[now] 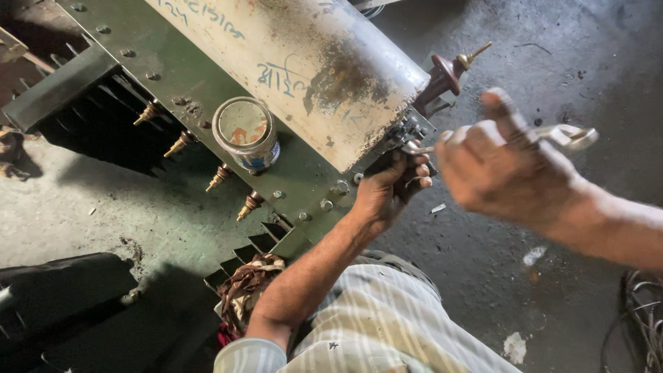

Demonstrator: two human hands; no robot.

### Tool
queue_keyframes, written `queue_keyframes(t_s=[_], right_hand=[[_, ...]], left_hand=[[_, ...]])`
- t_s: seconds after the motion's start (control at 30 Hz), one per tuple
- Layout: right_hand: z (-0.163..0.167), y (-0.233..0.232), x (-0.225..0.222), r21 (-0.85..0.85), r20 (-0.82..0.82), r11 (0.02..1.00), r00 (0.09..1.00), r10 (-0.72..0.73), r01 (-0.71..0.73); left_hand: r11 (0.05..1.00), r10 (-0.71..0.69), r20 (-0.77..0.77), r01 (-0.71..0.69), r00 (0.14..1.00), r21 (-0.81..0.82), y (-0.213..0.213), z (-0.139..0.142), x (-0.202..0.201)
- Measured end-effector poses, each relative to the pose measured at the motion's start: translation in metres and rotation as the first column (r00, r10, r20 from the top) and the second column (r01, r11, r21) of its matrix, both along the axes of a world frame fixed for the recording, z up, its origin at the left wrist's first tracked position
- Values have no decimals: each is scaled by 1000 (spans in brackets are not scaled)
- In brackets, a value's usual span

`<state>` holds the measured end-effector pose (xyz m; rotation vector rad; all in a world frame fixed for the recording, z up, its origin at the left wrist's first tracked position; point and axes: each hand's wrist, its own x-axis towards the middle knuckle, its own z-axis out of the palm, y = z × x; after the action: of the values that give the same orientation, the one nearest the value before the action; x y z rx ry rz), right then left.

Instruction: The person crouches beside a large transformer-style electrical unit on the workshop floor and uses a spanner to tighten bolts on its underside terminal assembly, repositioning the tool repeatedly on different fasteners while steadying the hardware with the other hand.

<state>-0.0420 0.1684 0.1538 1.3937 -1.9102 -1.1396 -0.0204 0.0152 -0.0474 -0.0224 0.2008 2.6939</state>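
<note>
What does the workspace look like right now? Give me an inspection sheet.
Surface: green steel top plate of a finned tank, studded with bolts.
Job's things: metal spanner reaching to the end flange of the rusty white cylinder.
Clutter: paint tin upright on the plate; patterned rag at its near edge.
Grippers: left hand under the cylinder's end, holding something dark, unclear what; right hand closed on the spanner, blurred.
Cables: dark loops on the floor, far right.
Surroundings: stained concrete floor; brass terminals; brown insulator.
</note>
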Motion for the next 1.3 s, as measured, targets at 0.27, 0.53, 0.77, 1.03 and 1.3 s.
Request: queue_keyframes(t_s=[0.27,0.53,0.77,1.03,1.3], right_hand=[[45,-95,25,422,-230,900,948,221,-108],[13,-43,1,292,-216,917,915,341,-273],[-4,8,-42,-230,225,969,964,144,-91],[-78,59,-98,-644,693,691,634,343,330],[-64,69,-48,-683,500,730,740,449,20]], left_hand=[[995,-58,172,72,983,-76,8,-15,2],[998,-50,221,56,974,-18,14,-20,6],[996,-21,104,11,994,91,7,-11,6],[989,81,108,-66,991,-133,-3,10,5],[923,20,182,52,983,-382,-18,-42,34]])
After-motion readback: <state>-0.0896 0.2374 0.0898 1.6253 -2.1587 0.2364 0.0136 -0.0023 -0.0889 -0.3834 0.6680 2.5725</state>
